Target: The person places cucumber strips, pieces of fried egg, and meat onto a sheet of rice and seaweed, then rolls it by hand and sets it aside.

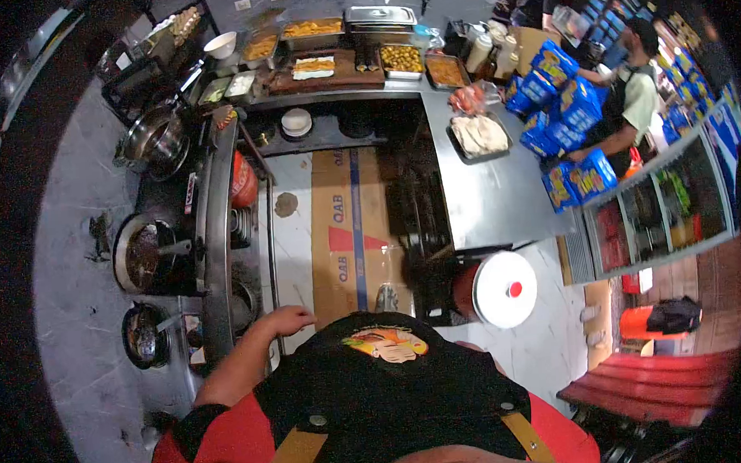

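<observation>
My left hand (pixel 291 320) hangs in front of my body, just right of the steel cooking counter (pixel 215 231). Its fingers are curled together, with nothing seen in them. Below and ahead of it lies a flattened cardboard sheet (pixel 327 209) on the tiled floor. My right hand is out of sight, hidden by my black apron (pixel 328 376) and body. A round white lid (pixel 495 296) with a red knob tops a bin at my right. On the steel table (pixel 503 203) sits a tray of pale flat pieces (pixel 479 135).
Pans with dark contents (pixel 145 253) stand at the left. Along the far counter are a cutting board (pixel 329 80), food trays (pixel 401 58) and squeeze bottles (pixel 478 51). A co-worker (pixel 632 105) handles blue packets (pixel 577 103) at the right, near a glass-front fridge (pixel 658 208).
</observation>
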Tool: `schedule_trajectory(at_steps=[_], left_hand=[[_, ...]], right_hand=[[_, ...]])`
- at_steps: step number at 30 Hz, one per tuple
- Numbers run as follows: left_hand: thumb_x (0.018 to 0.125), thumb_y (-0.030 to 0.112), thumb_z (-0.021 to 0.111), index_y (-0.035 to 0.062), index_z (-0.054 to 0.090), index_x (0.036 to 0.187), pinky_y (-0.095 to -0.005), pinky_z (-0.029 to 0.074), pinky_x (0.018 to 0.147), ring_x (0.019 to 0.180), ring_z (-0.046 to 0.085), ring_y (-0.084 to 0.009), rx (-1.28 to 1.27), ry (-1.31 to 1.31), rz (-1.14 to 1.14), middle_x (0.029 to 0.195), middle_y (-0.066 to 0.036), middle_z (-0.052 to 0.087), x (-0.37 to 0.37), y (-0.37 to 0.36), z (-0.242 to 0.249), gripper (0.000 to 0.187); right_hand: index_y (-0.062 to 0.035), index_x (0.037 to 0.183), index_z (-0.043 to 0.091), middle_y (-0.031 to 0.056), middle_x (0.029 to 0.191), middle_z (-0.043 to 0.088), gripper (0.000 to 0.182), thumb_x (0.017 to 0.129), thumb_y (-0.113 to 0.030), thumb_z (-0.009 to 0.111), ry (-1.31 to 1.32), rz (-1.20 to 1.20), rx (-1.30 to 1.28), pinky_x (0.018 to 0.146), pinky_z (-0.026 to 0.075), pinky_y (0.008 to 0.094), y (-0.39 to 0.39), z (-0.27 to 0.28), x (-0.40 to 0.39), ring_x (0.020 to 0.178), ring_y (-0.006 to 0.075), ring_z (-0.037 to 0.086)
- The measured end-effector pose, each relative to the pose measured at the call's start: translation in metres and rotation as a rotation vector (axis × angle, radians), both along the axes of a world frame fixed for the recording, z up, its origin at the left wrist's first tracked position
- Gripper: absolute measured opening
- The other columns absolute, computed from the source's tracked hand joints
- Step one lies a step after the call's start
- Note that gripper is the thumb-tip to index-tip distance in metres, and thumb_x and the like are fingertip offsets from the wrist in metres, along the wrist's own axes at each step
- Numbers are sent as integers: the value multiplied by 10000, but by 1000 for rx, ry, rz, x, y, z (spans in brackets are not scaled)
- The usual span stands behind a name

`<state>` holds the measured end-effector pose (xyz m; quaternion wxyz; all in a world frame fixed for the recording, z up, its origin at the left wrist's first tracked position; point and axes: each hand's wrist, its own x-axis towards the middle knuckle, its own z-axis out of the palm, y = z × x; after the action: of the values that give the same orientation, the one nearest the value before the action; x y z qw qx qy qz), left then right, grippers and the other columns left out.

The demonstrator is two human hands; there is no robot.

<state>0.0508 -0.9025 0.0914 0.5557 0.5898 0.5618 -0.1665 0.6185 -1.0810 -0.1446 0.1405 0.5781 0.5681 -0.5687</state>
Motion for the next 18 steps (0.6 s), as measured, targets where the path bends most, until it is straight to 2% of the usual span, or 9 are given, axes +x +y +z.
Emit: schedule_trajectory(at_steps=[3,4,5,6,9,11,12,14,18], left_hand=[[1011,483,664,87,716,1311,-409,538,998,1148,701,-285,81,116,71,1232,-157,752,-14,10,-11,500],[1004,480,678,78,709,1324,-410,536,1012,1174,700,-296,183,117,101,1247,-166,748,-19,8,-19,515],[1004,480,678,78,709,1324,-410,536,1012,1174,700,-296,157,123,124,1247,-166,748,-20,11,-15,515],[1000,481,688,65,703,1327,-411,535,1017,1186,697,-303,167,49,234,1258,-170,745,-21,20,-5,530],[988,480,717,37,699,1318,-404,534,1016,1190,699,-293,197,11,473,1260,-175,744,-20,37,6,552],[990,446,735,32,694,1323,-390,538,1012,1184,703,-268,256,-108,605,1261,-166,748,-33,50,-18,533],[1000,391,738,21,686,1331,-376,544,1004,1189,702,-248,253,-117,563,1259,-172,749,-25,74,17,500],[1006,382,733,12,683,1333,-368,545,1000,1183,705,-247,262,-147,545,1255,-176,749,-32,116,15,497],[1011,354,721,-5,688,1305,-349,554,952,1079,717,-236,254,-286,564,1161,-165,766,-53,215,-6,465]], right_hand=[[-12,1323,674,191,1190,740,546,903,-349,763,387,245,180,1018,523,472,113,-23,37,1210,346,669],[-104,1073,797,236,1115,759,333,920,-374,679,-160,507,154,885,575,534,167,51,-6,991,406,734],[-97,1294,718,229,1229,722,395,940,-270,687,-103,1440,173,1039,532,451,236,42,-7,1171,392,672],[-108,1360,683,225,1284,711,459,943,-300,706,-132,597,330,1065,525,456,263,55,-9,1186,396,671],[-32,1396,625,226,1322,703,511,981,-323,690,-89,193,380,1074,519,451,382,127,-45,1209,403,665],[-21,1403,613,222,1321,705,524,973,-306,709,-71,120,436,1054,528,435,440,176,-76,1224,388,668],[-21,1403,613,222,1321,705,524,973,-306,709,-75,138,426,1054,528,435,462,169,-79,1224,388,668],[-22,1393,618,215,1313,713,518,963,-290,727,36,-8,401,1021,543,430,501,146,-86,1218,359,685],[-57,1335,667,196,1296,730,463,959,-320,726,-131,162,375,983,561,439,529,117,-104,1189,359,704]])
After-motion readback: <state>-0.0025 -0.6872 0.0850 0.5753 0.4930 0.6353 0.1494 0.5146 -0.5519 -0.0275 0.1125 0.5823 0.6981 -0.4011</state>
